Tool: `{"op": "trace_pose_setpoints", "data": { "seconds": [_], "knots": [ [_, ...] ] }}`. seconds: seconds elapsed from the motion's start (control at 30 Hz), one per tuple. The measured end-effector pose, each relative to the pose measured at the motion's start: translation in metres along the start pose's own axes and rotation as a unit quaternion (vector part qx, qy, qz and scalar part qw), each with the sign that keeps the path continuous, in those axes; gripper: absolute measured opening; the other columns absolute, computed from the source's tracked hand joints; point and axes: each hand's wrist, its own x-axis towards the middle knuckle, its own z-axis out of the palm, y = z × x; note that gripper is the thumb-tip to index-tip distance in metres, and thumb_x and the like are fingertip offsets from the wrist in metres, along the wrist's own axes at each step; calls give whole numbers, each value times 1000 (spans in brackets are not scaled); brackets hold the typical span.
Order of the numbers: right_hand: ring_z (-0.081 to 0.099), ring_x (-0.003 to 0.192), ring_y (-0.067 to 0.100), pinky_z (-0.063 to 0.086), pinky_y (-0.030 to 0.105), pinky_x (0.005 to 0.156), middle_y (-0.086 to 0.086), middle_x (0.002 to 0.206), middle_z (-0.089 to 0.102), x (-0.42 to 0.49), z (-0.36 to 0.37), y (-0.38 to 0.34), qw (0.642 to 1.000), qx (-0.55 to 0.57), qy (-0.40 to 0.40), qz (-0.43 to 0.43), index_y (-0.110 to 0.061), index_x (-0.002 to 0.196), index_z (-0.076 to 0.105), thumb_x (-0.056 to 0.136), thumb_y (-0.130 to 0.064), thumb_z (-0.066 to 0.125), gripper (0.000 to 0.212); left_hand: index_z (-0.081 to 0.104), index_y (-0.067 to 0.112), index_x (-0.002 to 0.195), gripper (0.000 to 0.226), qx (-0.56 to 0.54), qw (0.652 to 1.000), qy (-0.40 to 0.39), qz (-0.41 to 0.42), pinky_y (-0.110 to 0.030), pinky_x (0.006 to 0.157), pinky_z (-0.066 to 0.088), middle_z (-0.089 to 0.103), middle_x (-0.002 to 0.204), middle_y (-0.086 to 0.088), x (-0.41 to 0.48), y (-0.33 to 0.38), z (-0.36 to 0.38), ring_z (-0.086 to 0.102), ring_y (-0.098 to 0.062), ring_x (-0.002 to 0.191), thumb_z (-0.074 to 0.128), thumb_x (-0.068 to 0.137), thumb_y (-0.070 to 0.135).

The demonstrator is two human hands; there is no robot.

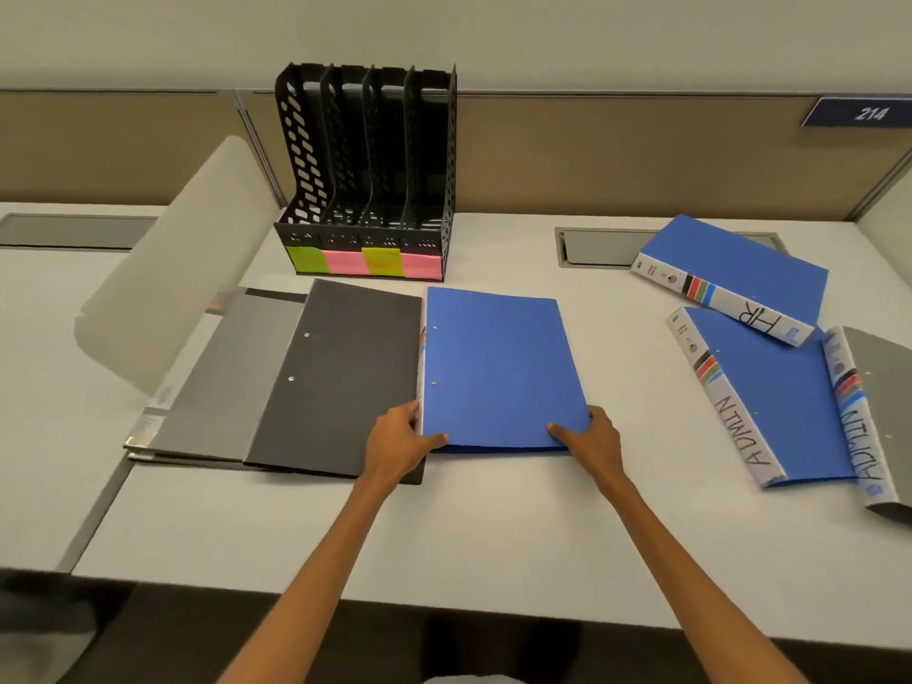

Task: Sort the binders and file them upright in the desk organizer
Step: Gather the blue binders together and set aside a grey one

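You had both hands, left and right, gripping the near edge of the blue binder, flat just before the organizer. Best: read its spine first, then stand it upright.

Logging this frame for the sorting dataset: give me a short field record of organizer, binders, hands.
organizer: black desk organizer, upright at the back of the desk, slots empty, coloured labels on its front
held binder: blue binder, flat on desk
left hand: grips its near-left corner
right hand: grips its near-right corner
left pile: dark grey binder overlapping lighter grey ones
right group: TR binder, ADMIN binder, grey binder
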Motion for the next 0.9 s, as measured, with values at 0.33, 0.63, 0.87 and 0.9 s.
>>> {"op": "trace_pose_setpoints", "data": {
  "seconds": [0.33, 0.63, 0.87, 0.9],
  "knots": [
    [35, 126, 32, 39, 46, 98, 11, 136, 39, -23, 25, 10, 970, -224, 90, -14, -10, 142, 36, 73, -61, 73, 93, 60, 23, 118, 48, 14, 999, 7, 38, -28, 68, 57, 72, 100, 6, -9, -17, 1, 68, -15, 83, 79, 76, 37],
    [34, 127, 26, 37, 41, 97, 6, 137, 38, -34, 25, 10, 963, -258, 77, -28, -24, 142, 43, 82, -60, 65, 73, 48, 21, 136, 60, 18, 999, 15, 44, -36, 83, 55, 63, 122, -1, -12, -20, 7, 63, -22, 100, 73, 83, 30],
    [33, 131, 27, 38, 45, 101, 9, 139, 40, -33, 18, 3, 977, -198, 70, -25, -18, 139, 46, 86, -53, 64, 66, 54, 19, 128, 48, 9, 994, 79, 71, -35, 90, 49, 62, 128, 1, -12, -1, 12, 60, -20, 112, 71, 84, 31],
    [34, 131, 27, 39, 46, 100, 10, 140, 41, -32, 16, 2, 979, -186, 75, -29, -18, 139, 46, 87, -52, 63, 64, 55, 18, 127, 46, -1, 993, 81, 87, -35, 93, 48, 61, 131, 2, -12, 3, 15, 58, -20, 117, 71, 85, 29]
  ]
}}
